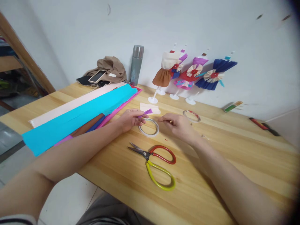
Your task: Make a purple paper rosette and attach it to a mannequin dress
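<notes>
Two bare hands meet over the pale wooden table (234, 150) in the head view; the left hand (128, 120) pinches a small purple paper strip (148, 111) above a white ring of tape (150, 135); the right hand (178, 124), blurred, curls just beside that ring, its grip impossible to tell; red-and-yellow-handled scissors (147, 154) lie near, on the person's side.

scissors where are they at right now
In the head view the scissors lie flat on the wooden table near the middle, just on the person's side of the tape ring, between the two forearms.
</notes>
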Action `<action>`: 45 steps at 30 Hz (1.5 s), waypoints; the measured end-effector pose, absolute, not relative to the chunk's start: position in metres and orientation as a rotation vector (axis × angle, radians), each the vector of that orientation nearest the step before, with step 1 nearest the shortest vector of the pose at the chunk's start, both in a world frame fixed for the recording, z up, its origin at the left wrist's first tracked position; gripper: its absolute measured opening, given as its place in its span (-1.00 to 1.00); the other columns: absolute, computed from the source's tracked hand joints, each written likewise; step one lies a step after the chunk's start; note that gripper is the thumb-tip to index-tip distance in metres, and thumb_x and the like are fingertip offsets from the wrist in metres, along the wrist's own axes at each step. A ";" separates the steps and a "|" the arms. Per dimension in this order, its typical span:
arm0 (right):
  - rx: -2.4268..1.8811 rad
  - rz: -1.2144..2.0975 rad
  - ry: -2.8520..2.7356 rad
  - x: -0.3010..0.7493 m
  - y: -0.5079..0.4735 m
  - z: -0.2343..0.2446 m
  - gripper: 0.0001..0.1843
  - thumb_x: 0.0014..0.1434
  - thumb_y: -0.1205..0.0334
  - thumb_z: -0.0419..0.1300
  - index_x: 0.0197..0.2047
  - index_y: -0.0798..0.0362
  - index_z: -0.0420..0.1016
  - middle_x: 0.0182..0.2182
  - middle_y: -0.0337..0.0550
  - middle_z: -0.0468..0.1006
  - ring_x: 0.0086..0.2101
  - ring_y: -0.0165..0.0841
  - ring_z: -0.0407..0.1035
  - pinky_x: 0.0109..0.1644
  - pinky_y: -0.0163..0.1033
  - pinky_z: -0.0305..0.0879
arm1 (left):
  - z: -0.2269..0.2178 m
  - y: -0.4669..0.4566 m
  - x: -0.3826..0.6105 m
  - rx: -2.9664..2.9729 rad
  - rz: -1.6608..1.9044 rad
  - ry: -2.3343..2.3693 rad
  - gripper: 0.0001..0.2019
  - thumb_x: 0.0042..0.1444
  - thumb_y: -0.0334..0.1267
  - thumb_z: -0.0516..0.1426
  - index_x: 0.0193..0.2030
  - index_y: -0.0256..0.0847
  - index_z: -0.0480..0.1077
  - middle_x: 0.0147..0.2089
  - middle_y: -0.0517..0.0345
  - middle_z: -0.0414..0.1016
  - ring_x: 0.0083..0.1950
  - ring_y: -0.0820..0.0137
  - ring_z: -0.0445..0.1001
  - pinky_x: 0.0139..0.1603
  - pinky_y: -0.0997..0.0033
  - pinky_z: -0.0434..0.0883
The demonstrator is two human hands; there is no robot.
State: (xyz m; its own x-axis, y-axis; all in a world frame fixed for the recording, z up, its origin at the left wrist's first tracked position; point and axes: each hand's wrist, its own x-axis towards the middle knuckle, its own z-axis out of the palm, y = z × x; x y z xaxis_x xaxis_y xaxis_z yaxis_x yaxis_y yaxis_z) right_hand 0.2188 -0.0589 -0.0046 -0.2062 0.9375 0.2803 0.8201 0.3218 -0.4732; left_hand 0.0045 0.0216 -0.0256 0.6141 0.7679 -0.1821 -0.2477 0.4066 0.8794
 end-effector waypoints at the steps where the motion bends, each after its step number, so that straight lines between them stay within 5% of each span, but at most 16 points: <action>1: -1.574 0.263 -2.021 0.223 -0.057 -0.005 -0.70 0.11 0.42 0.05 -0.29 -0.01 0.61 -0.27 -0.08 0.70 -0.29 -0.20 0.56 -0.16 -0.11 0.44 | -0.026 0.022 0.005 0.944 0.705 0.640 -0.88 0.12 -0.38 0.20 -0.25 -0.40 0.53 -0.27 -0.02 0.59 -0.43 0.51 0.50 -0.45 0.55 0.39; 8: -1.562 0.359 -1.735 0.223 -0.055 -0.011 -0.80 0.13 0.23 0.14 -0.22 0.00 0.58 -0.23 -0.05 0.68 -0.27 -0.20 0.52 -0.10 -0.04 0.43 | -0.029 0.019 0.007 1.089 0.720 0.654 -0.88 0.07 -0.32 0.23 -0.37 -0.37 0.51 -0.36 0.02 0.57 -0.47 0.53 0.47 -0.50 0.58 0.32; 15: -1.242 0.879 -1.610 0.199 -0.067 0.009 -0.32 -0.03 0.04 0.36 0.16 0.03 0.36 -0.18 -0.10 0.53 -0.34 -0.34 0.45 -0.23 -0.16 0.45 | -0.001 -0.006 0.009 1.575 0.814 0.650 -0.82 0.08 -0.20 0.25 -0.33 -0.30 0.52 -0.47 0.18 0.50 -0.48 0.53 0.41 -0.40 0.53 0.37; 21: -1.314 0.642 -1.582 0.194 -0.085 0.044 -0.62 0.01 0.07 0.36 -0.10 0.02 0.52 -0.31 -0.11 0.58 -0.33 -0.29 0.45 -0.21 -0.12 0.44 | 0.030 -0.018 0.017 1.912 1.045 0.604 -0.89 0.14 -0.28 0.19 -0.34 -0.25 0.52 -0.27 0.07 0.57 -0.19 0.41 0.48 -0.17 0.48 0.39; 30: -1.286 0.574 -1.403 0.202 -0.102 0.091 -0.78 -0.05 0.04 0.36 -0.43 -0.03 0.49 -0.61 -0.26 0.43 -0.59 -0.39 0.34 -0.56 -0.25 0.31 | 0.088 -0.026 0.033 1.935 0.745 0.455 -0.76 0.15 -0.18 0.12 -0.46 -0.26 0.44 -0.47 0.17 0.42 -0.38 0.46 0.39 -0.35 0.50 0.32; 35: -1.259 0.475 -1.391 0.205 -0.106 0.111 -0.79 -0.04 0.05 0.35 -0.46 -0.03 0.47 -0.62 -0.28 0.42 -0.61 -0.42 0.30 -0.54 -0.26 0.29 | 0.109 -0.020 0.035 2.215 1.067 0.569 -0.56 0.20 -0.10 0.09 -0.65 -0.25 0.20 -0.58 0.23 0.16 -0.48 0.52 0.14 -0.46 0.48 0.14; 40: -1.238 0.583 -1.399 0.204 -0.094 0.120 -0.77 -0.08 0.09 0.38 -0.46 0.03 0.47 -0.63 -0.31 0.41 -0.64 -0.48 0.26 -0.55 -0.29 0.25 | 0.118 -0.008 0.042 1.836 0.781 0.438 -0.64 0.11 0.02 0.16 -0.45 -0.28 0.42 -0.45 0.13 0.43 -0.43 0.45 0.43 -0.39 0.46 0.39; 45: -1.164 0.619 -1.362 0.204 -0.081 0.113 -0.69 -0.07 0.05 0.40 -0.46 0.03 0.39 -0.62 -0.32 0.42 -0.63 -0.48 0.28 -0.57 -0.31 0.23 | 0.115 -0.002 0.048 1.671 0.658 0.421 -0.78 -0.01 -0.16 0.26 -0.43 -0.32 0.46 -0.45 0.06 0.53 -0.48 0.48 0.49 -0.43 0.51 0.41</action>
